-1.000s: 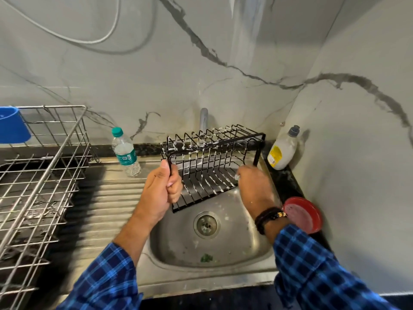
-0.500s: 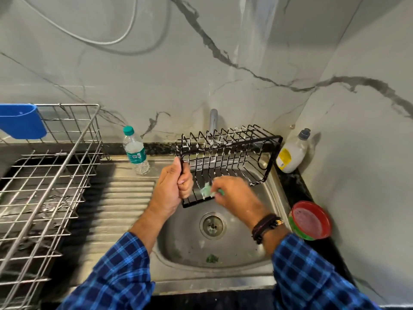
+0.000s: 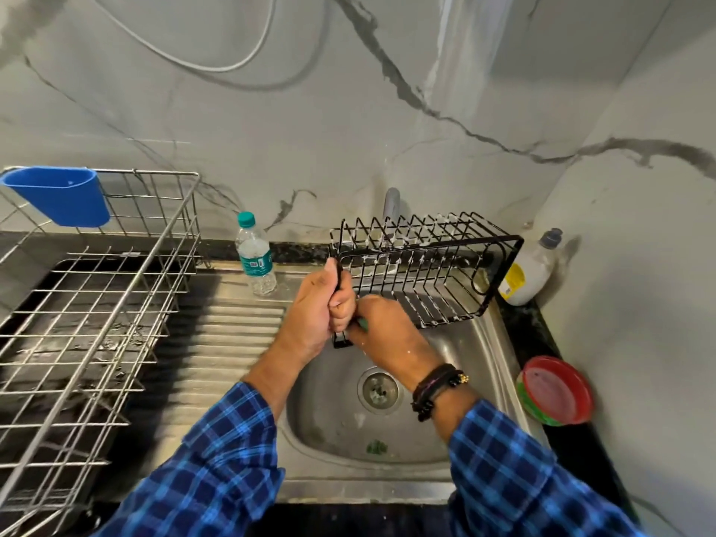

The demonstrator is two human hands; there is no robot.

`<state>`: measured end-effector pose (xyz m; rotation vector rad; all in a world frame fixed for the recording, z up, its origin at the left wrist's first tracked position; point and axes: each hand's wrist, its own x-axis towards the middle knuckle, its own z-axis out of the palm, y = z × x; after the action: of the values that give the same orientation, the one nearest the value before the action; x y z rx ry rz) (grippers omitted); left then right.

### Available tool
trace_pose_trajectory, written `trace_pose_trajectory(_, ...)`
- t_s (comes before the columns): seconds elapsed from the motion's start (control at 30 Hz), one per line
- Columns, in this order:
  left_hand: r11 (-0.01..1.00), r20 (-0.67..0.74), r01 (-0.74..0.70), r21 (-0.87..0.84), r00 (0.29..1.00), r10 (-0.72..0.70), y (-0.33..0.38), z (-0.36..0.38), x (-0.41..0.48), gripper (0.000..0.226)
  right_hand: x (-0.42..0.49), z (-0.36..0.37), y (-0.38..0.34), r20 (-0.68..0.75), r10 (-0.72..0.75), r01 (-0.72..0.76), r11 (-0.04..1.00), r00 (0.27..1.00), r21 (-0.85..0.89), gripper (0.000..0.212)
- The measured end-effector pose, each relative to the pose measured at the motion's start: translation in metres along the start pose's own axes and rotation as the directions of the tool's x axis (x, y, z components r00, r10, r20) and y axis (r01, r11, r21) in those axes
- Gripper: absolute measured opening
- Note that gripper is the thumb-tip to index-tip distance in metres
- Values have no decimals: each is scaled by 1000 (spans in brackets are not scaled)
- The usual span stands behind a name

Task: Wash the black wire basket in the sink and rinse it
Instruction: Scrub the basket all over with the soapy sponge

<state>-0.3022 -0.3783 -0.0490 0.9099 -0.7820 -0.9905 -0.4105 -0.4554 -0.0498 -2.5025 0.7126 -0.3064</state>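
Grey marble-look walls (image 3: 348,129), dark veins, meeting in corner at right; white cable (image 3: 217,69) looped high; black countertop (image 3: 536,325) below.

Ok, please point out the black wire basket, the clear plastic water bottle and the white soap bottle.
Black wire basket (image 3: 426,248): head view, front top rim.
Clear plastic water bottle (image 3: 254,258): head view, teal label.
White soap bottle (image 3: 529,275): head view, body.
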Motion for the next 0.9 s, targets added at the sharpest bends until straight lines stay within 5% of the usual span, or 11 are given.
trace_pose_trajectory(0.13,998,28,11,-69,1000,-9,5,-6,-2,55,5,-12,16,-174,38,-33,999,984,31,27)
trace_pose_trajectory(0.23,998,49,-2,-62,999,5,6,-5,-3,55,11,-11,7,-22,-72,72,997,997,-33,23)
trace_pose_trajectory(0.4,999,38,-36,20,999,35,4,-6,-4,55,7,-13,4,137,-39,33,998,990,51,11)
trace_pose_trajectory(0.57,996,-17,9,-87,1000,-10,-2,-12,-6,55,-13,-28,13,294,-61,33,994,954,100,11)
trace_pose_trajectory(0.67,984,-64,57,-166,996,-68,-1,-8,-4,54,-5,-41,19,84,70,-86,977,994,197,8)
trace_pose_trajectory(0.73,979,-80,73,-188,993,-89,-1,-6,-4,56,8,-42,14,-221,326,-200,870,919,451,11)
trace_pose_trajectory(0.77,979,-73,72,-191,994,-87,-1,-5,-4,58,17,-42,10,-264,494,-205,706,828,678,13)
trace_pose_trajectory(0.83,981,-45,68,-183,996,-78,-3,-1,-7,56,32,-44,4,-101,689,-74,220,717,973,16)
trace_pose_trajectory(0.87,984,-30,62,-168,997,-68,-4,0,-8,55,36,-44,5,-69,687,-16,118,723,993,21)
trace_pose_trajectory(0.9,987,-18,52,-149,998,-56,-5,1,-9,54,38,-44,5,-114,645,2,171,756,985,27)
